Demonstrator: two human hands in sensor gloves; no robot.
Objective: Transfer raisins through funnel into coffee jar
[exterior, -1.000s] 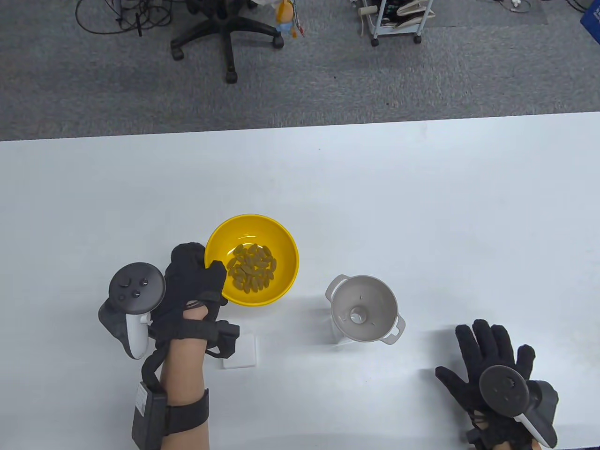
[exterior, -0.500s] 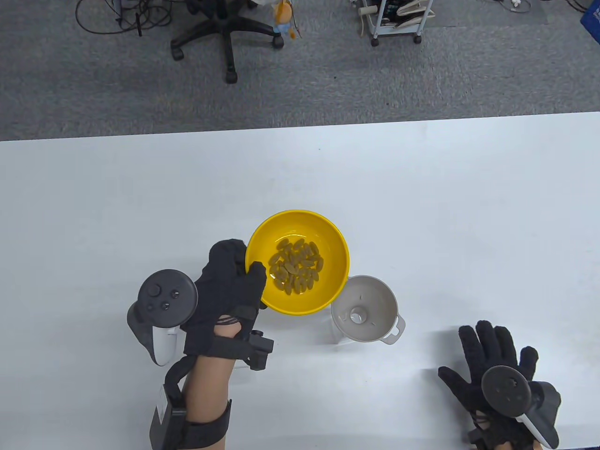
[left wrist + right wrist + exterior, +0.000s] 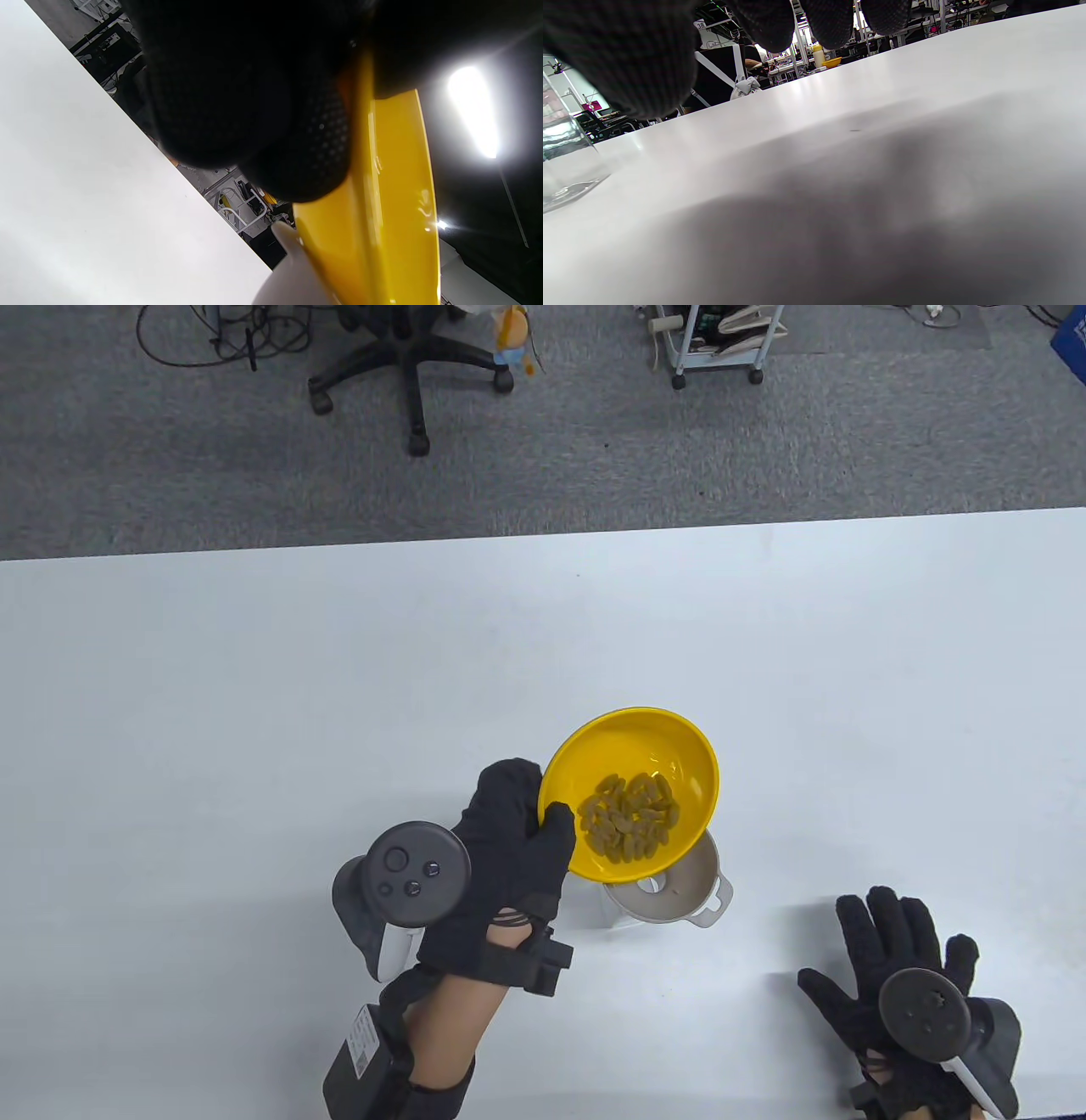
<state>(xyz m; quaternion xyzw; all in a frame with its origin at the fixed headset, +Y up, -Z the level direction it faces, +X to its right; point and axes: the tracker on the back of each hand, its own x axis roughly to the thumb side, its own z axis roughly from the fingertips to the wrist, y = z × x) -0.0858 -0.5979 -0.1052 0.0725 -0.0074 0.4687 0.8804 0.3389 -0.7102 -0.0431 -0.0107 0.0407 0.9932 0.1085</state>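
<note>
While resting on the white table, the right hand is lying with fingers spread, holding nothing. Gripping the round yellow plastic bowl by its rim, the left hand is tilting it over the grey funnel on the clear jar; the raisins are lying unpoured in the bowl.

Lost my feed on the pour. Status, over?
Left hand grips yellow bowl, tilted over funnel. Raisins all in bowl. Right hand flat on table, open. Nothing in the way.
</note>
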